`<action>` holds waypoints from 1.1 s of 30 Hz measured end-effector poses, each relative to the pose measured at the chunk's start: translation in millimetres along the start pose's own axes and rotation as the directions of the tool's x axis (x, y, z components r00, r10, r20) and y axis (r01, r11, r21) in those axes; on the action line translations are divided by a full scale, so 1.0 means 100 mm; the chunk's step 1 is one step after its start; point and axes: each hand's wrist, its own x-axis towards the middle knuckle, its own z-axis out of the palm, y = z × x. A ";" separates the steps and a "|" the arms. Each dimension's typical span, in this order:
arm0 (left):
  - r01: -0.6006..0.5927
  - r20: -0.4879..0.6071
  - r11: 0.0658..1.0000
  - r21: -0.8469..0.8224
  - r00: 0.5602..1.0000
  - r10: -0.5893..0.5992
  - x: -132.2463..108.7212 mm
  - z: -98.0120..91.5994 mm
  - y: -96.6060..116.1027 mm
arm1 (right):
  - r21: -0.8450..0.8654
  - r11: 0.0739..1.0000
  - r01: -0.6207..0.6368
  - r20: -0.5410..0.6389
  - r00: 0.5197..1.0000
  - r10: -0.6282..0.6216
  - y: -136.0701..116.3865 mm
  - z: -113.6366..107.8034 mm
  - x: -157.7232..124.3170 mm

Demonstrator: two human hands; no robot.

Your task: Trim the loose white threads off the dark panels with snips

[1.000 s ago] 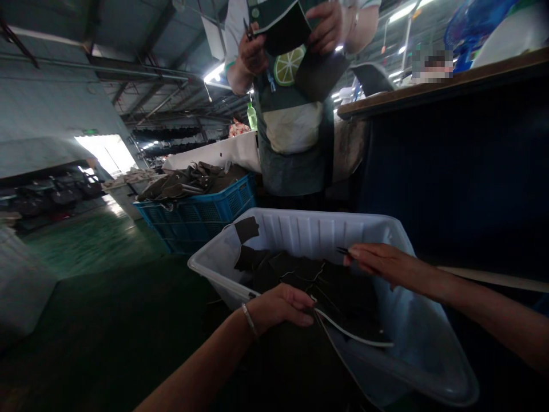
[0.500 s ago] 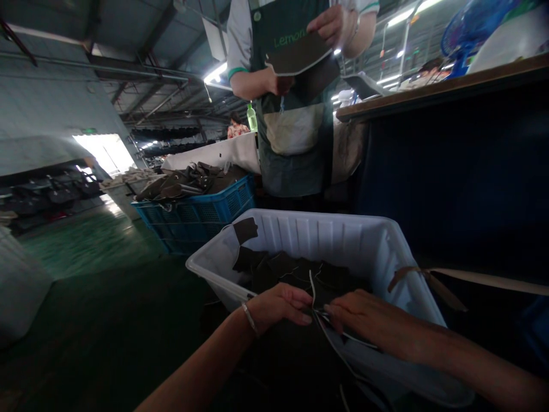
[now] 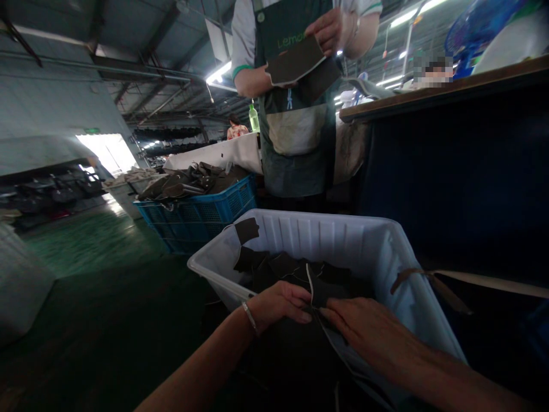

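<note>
Dark thin cut piece point(image 3: 329, 290), pale-edged, at near edge of white tub point(image 3: 343, 226), looks light and floppy, best pinched at its rim; left hand point(image 3: 281, 303) fingers curled shut on it, right hand point(image 3: 364, 332) fingers flat against it, grip unclear

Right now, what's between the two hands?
In the head view, a dark cut piece with a pale edge sits between the left hand and right hand; both touch it, above the white bin.
</note>
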 end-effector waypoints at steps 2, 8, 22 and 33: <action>-0.013 0.006 1.000 0.007 1.000 0.013 0.02 0.00 -0.02 | 0.041 0.999 0.003 -0.013 1.000 -0.002 -0.02 0.03 0.00; -0.041 0.026 0.999 0.020 0.999 0.040 0.00 0.02 -0.01 | 0.426 0.904 0.032 -0.028 0.999 -0.023 0.07 0.15 0.08; -0.063 -0.024 0.995 0.077 0.998 0.065 -0.02 0.02 0.03 | 0.675 0.733 0.085 -0.004 0.994 -0.112 0.34 0.30 0.19; -0.096 0.008 0.987 0.131 0.995 0.096 0.02 -0.01 0.03 | 0.899 0.431 -0.074 0.104 0.994 -0.045 0.25 0.37 0.20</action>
